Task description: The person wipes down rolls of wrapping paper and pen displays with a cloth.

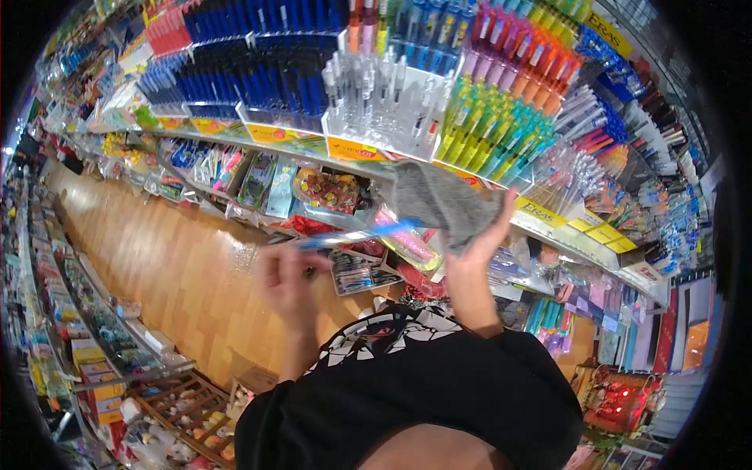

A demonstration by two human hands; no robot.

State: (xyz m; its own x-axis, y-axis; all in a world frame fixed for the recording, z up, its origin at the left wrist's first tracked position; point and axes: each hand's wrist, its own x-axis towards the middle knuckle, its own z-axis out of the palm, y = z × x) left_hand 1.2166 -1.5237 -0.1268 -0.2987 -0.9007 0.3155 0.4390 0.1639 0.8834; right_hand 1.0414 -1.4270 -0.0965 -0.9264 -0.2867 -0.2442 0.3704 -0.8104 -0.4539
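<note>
My left hand (287, 276), smeared by motion, pinches one end of a blue and white pen (360, 233) in front of the shelf. The pen points to the right, and its far end comes close to the cloth. In my right hand (479, 249) is a grey cloth (439, 197), gripped at its lower right and draped along the shelf edge. Just above the cloth, a clear display box (384, 137) of clear-bodied pens stands beside a box of yellow and teal pens (489, 137).
Boxes of dark blue pens (258, 82) line the upper shelf on the left. Below hang and lie packaged goods, including a pink-and-yellow pack (411, 243) and a tray of dark pens (359, 276). Wooden floor (188, 251) runs along the aisle; stocked shelves (86, 313) stand at far left.
</note>
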